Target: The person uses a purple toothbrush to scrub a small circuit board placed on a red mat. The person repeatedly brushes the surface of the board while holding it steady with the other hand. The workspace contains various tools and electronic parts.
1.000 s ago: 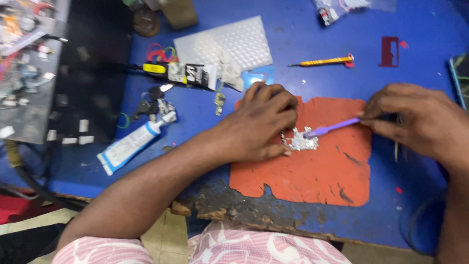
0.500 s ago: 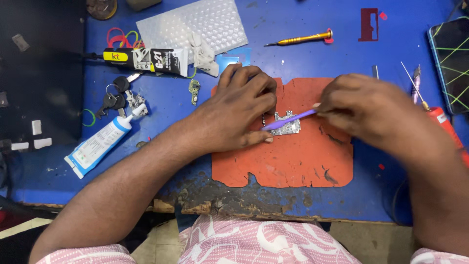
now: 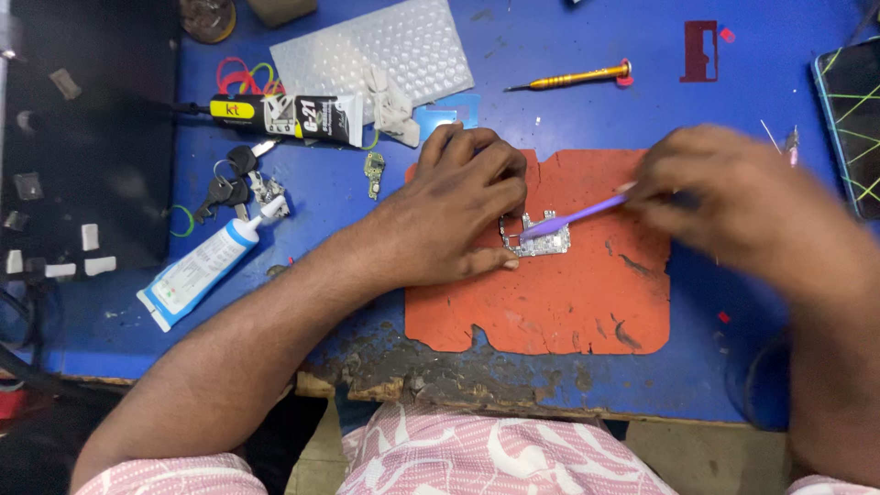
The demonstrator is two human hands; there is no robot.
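Observation:
A small silver circuit board (image 3: 543,242) lies on an orange work mat (image 3: 587,302) on the blue table. My left hand (image 3: 458,206) rests palm down on the mat, its fingers pressing the board's left edge. My right hand (image 3: 733,197), blurred by motion, grips a thin purple tool (image 3: 579,216) whose tip touches the top of the board.
A yellow screwdriver (image 3: 568,78) lies at the back. A black glue tube (image 3: 284,115), a white and blue tube (image 3: 203,270), keys (image 3: 234,183) and a bubble-wrap sheet (image 3: 376,50) sit to the left. A phone (image 3: 848,119) is at the right edge. The table's front edge (image 3: 477,385) is chipped.
The view has shifted a little. My right hand has moved along the purple tool over the board and is now blurred. My left hand still holds the board down.

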